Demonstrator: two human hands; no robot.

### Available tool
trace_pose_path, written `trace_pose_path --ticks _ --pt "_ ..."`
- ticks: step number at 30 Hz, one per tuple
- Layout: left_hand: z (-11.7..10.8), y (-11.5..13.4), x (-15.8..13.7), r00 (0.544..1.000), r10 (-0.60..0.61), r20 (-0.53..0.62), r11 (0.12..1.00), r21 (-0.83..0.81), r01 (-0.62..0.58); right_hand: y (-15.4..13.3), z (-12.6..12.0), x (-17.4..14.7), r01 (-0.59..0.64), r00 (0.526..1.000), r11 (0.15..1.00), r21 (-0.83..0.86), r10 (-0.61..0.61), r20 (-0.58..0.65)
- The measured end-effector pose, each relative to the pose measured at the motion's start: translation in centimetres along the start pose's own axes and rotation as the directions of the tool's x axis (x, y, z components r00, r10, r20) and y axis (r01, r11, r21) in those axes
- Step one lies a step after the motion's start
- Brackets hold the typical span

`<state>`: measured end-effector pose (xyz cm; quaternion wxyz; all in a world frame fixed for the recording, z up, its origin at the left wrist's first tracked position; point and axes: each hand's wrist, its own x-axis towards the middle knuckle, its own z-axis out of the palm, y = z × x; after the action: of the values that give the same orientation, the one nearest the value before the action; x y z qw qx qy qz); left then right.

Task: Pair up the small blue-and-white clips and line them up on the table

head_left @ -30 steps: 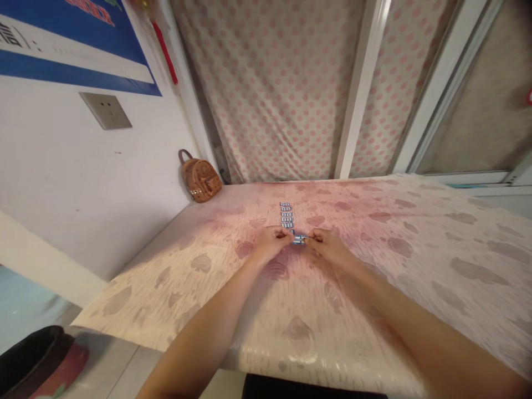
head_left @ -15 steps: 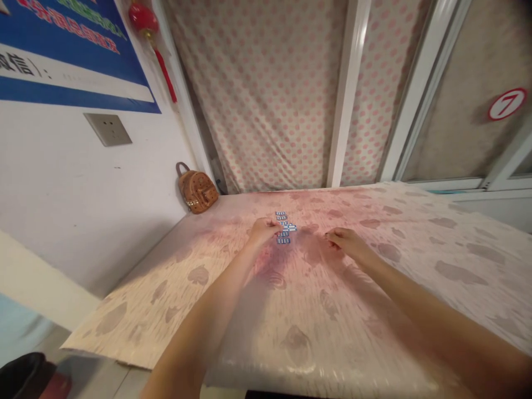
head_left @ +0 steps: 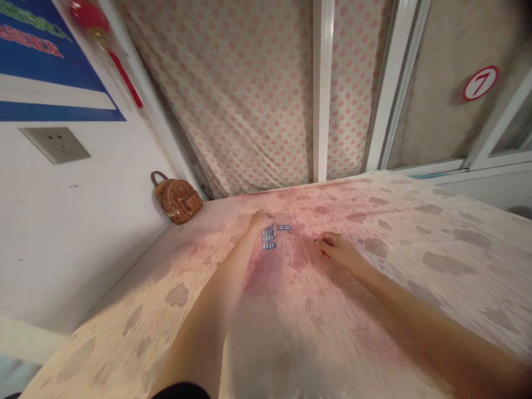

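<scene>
A table (head_left: 415,260) in a pink, leaf-patterned cloth filled the lower frame, with a dotted curtain (head_left: 249,100) across the top and a small brown backpack (head_left: 178,198) against the wall at centre left. The left hand (head_left: 260,221) lay near centre frame, touching a short row of blue-and-white tiles (head_left: 269,238), its grip too blurred to tell. One separate tile (head_left: 284,227) lay just right of the row, and the right hand (head_left: 338,250), loosely curled and holding nothing visible, rested on the cloth further right.
</scene>
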<state>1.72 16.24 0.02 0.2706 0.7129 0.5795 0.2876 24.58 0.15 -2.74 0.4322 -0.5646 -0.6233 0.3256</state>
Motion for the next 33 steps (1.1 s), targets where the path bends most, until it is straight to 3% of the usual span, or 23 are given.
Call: trace_pose_path --ticks 6,10,14,18,22,28,31,33 --pt "-0.9 -1.8 -1.7 0.997 0.036 0.074 0.956 0.287 -0.056 0.4 0.3 0.1 -0.011 1.000 0.998 -0.055 0.011 -0.004" --pt "0.7 -2.0 -2.6 0.986 0.007 0.167 0.918 0.390 -0.073 0.4 0.2 0.2 0.001 1.000 0.998 -0.058 -0.002 -0.006" --pt "2.6 -1.2 -3.3 0.982 0.016 0.189 0.866 0.489 -0.108 0.4 0.2 0.1 -0.006 1.000 0.998 -0.063 0.005 -0.007" --pt "3.2 -0.4 -5.0 0.965 0.085 0.246 0.841 0.503 -0.202 0.2 0.3 0.0 -0.010 1.000 0.997 -0.082 0.009 -0.008" --pt "3.2 0.5 -8.6 0.909 0.236 0.343 0.811 0.446 -0.378 -0.1 0.2 0.0 -0.009 1.000 0.999 -0.051 0.010 0.015" --pt "1.2 1.0 -16.3 0.841 0.306 0.446 0.801 0.357 -0.481 -0.1 0.0 -0.1 0.020 0.999 0.998 -0.067 -0.017 0.049" --pt "-1.1 -0.3 -18.9 0.862 0.276 0.425 0.811 0.378 -0.446 -0.1 0.1 -0.2 0.028 0.999 0.993 -0.115 -0.024 0.035" --pt "-2.5 -1.5 -19.0 0.889 0.268 0.372 0.815 0.405 -0.415 -0.3 0.1 -0.3 0.030 0.999 0.988 -0.149 -0.024 0.040"
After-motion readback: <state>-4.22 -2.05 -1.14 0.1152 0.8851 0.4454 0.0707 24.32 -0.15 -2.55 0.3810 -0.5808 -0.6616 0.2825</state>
